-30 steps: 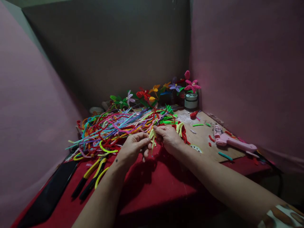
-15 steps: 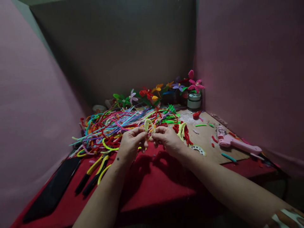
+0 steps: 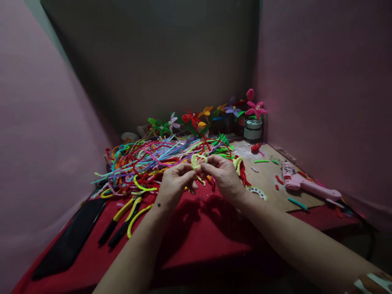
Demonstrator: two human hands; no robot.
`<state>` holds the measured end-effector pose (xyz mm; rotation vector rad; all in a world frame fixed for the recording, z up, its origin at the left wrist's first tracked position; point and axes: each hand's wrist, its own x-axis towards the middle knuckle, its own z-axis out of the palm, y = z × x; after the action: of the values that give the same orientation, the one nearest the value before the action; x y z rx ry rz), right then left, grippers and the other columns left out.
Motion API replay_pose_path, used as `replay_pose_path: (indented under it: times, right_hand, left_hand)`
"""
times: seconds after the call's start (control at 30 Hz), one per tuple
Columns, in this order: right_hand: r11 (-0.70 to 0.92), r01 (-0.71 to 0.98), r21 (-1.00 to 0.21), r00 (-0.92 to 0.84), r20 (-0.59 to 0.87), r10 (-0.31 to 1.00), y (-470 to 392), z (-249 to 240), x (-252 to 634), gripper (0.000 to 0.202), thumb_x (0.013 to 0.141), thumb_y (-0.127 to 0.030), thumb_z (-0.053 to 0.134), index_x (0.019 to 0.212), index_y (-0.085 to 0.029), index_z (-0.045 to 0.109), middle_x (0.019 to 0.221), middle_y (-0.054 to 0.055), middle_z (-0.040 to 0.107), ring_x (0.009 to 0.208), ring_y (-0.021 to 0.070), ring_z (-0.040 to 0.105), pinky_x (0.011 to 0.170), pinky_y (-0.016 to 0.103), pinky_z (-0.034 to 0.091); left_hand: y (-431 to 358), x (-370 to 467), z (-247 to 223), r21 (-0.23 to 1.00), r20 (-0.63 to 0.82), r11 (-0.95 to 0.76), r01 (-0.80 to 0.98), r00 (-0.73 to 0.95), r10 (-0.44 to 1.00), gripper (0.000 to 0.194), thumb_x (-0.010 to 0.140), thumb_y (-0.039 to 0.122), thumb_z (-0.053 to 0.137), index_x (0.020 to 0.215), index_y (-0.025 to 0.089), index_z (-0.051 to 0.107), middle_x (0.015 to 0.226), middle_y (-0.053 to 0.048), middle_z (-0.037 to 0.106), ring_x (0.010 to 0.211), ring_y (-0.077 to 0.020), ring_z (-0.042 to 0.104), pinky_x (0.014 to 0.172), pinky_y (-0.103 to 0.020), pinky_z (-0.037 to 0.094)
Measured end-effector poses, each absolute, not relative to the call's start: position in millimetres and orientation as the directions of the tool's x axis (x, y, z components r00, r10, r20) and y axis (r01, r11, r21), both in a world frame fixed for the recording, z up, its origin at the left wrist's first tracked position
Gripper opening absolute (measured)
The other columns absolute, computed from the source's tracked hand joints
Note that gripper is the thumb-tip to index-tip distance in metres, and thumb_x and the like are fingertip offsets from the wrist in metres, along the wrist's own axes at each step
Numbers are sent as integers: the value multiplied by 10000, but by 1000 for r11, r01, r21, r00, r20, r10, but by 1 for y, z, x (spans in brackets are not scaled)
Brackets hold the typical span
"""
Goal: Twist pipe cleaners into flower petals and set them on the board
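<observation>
A pale yellow fuzzy loop (image 3: pixel 195 162) is pinched between my two hands above the front of the table. My left hand (image 3: pixel 177 182) grips its lower left part between thumb and fingers. On its right side, my right hand (image 3: pixel 223 175) holds it with thumb and index finger closed. Behind and left of the hands lies a tangled heap of coloured pipe cleaners (image 3: pixel 147 155). More pale yellow pieces (image 3: pixel 237 164) rest beside red ones, just beyond my right hand.
Yellow-and-black pliers (image 3: pixel 124 216) and a dark flat object (image 3: pixel 69 241) lie on the red cloth (image 3: pixel 202 249) at left. At right, a pink glue gun (image 3: pixel 312 188) lies across the board (image 3: pixel 269 196). Fuzzy flowers (image 3: pixel 191 118) and a jar (image 3: pixel 253 130) stand behind.
The yellow loop has tilted from upright to a more sideways, rounded shape. My right hand's fingers have risen to its upper right side. The whole view has shifted slightly.
</observation>
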<state>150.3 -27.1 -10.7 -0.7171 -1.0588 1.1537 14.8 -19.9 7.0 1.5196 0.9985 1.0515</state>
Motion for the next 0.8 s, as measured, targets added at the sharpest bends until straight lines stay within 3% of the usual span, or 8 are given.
replay_pose_path:
  times: [0.3,0.47,0.63,0.8]
  right_hand:
    - [371,-133,-919,68,365,928,-29,-15,150,120,723,-282,588,708,-163,576,610,-9,576,526,97,480,504,224,371]
    - [450,2,-893,28,450,893,-27,-23,148,159,771,-289,532,777,-175,644,714,17,614,632,127,511,586,241,384]
    - [555,241,-796,9,574,819,-28,-25,147,122,755,-208,543,676,-184,633,627,6,564,585,122,479,603,249,356]
    - [552,297,-779,19,583,813,-30,-23,147,127,755,-194,538,658,-185,620,624,6,559,584,121,472,599,247,342]
  left_hand:
    - [-21,18,7,973,176,-199,113,188,966,141,657,221,624,762,131,599,480,30,573,379,-95,519,387,-195,432]
    - [-17,17,-4,945,248,-276,176,168,954,184,690,257,601,841,152,601,520,32,588,370,-99,522,357,-195,416]
    - [-15,15,-12,900,321,-363,240,195,927,133,721,244,565,832,178,599,484,49,561,371,-101,526,363,-189,415]
    - [-16,16,-11,896,328,-373,241,208,922,151,728,255,566,860,184,591,498,51,565,378,-106,536,364,-195,429]
